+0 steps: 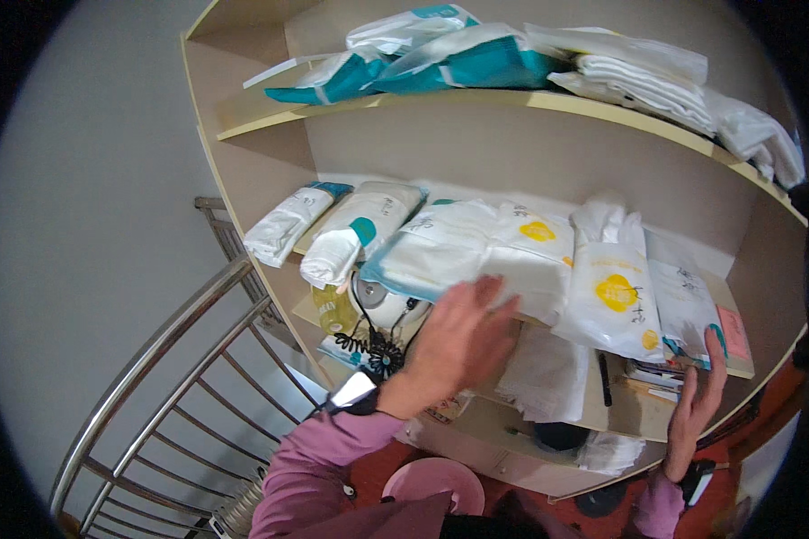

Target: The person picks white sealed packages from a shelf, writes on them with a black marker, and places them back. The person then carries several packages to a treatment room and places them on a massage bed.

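Blurred and with its fingers apart, my left hand (462, 337) is over the front edge of the middle shelf, just below two white packages (445, 249) (529, 266). Nothing shows in its grasp. My right hand (704, 387) reaches up to the lower edge of a white plastic package (684, 306) with handwriting, its fingertips at the teal corner; whether it grips the package is unclear. Between the hands lies a clear plastic bag with a yellow print (610, 296). Further left are a rolled white package (364, 232) and a smaller folded one (290, 222).
Teal and white packages (472, 64) fill the upper shelf (512, 100). Below stand a yellow bottle (334, 310), a white round device (381, 303) with a coiled black cord, a black pen (605, 381) and plastic bags (546, 370). A metal railing (155, 391) runs left; a pink bucket (435, 485) stands beneath.
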Demonstrator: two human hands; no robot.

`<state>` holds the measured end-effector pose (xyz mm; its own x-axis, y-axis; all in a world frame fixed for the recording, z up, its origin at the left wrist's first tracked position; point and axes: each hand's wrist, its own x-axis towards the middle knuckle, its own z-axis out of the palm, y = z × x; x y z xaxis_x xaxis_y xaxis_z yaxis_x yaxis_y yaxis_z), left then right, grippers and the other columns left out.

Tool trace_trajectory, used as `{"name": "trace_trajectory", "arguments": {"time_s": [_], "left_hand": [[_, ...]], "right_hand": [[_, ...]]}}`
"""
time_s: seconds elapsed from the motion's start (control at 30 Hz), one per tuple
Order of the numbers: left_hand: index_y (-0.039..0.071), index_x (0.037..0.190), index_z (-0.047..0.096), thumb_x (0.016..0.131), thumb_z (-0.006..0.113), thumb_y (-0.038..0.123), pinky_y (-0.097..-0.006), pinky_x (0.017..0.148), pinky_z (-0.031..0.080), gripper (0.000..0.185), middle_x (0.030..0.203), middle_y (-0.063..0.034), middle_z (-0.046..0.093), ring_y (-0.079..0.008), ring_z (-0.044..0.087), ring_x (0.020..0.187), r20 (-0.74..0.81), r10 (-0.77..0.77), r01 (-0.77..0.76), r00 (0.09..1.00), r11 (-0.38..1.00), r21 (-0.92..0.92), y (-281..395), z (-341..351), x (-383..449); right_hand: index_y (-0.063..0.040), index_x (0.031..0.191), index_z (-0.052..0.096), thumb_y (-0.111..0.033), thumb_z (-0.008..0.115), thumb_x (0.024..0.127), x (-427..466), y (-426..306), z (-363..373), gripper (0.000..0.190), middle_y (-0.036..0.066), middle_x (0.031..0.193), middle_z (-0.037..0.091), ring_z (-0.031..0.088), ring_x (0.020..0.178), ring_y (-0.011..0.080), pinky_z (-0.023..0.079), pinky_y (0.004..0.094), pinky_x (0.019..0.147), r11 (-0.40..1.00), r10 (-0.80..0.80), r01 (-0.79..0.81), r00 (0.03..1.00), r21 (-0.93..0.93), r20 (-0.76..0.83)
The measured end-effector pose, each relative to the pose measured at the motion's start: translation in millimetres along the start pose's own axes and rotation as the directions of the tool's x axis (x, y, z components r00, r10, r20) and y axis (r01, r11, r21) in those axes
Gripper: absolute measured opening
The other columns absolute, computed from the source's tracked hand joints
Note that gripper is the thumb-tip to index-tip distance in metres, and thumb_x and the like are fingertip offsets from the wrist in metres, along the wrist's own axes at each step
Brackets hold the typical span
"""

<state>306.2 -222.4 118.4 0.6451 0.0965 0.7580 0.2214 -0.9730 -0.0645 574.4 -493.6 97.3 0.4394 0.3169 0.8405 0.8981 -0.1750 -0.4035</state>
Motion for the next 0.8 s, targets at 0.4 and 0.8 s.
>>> {"name": "trace_trajectory", "arguments": {"time_s": [0.4,0.8], "left_hand": [[0.023,0.145,0.045,0.072,0.079,0.026,-0.0450,0.099,0.047,0.081,0.140,-0.0208,0.048,-0.0420,0.055,0.118,0.026,-0.578,0.561,0.815,0.800,0.214,-200.2,-90.7,-36.5],[0.004,0.125,0.061,0.074,0.058,-0.007,-0.0393,0.099,0.044,0.053,0.115,-0.0186,0.062,-0.0363,0.060,0.110,-0.592,-0.528,0.580,0.609,0.806,-0.122,-199.2,-92.9,-138.9]], "right_hand": [[0.002,0.103,0.065,0.002,0.056,0.084,-51.6,-101.6,57.9,0.022,0.018,0.105,0.067,0.062,0.098,0.0308,0.047,0.0399,0.092,0.979,-0.044,0.013,0.988,0.205,0.149],[-0.001,0.102,0.069,-0.001,0.067,0.080,-84.8,-200.4,164.9,0.022,0.014,0.094,0.069,0.066,0.083,0.0244,0.052,0.0317,0.071,0.851,-0.128,-0.175,0.845,0.495,0.519]]}}
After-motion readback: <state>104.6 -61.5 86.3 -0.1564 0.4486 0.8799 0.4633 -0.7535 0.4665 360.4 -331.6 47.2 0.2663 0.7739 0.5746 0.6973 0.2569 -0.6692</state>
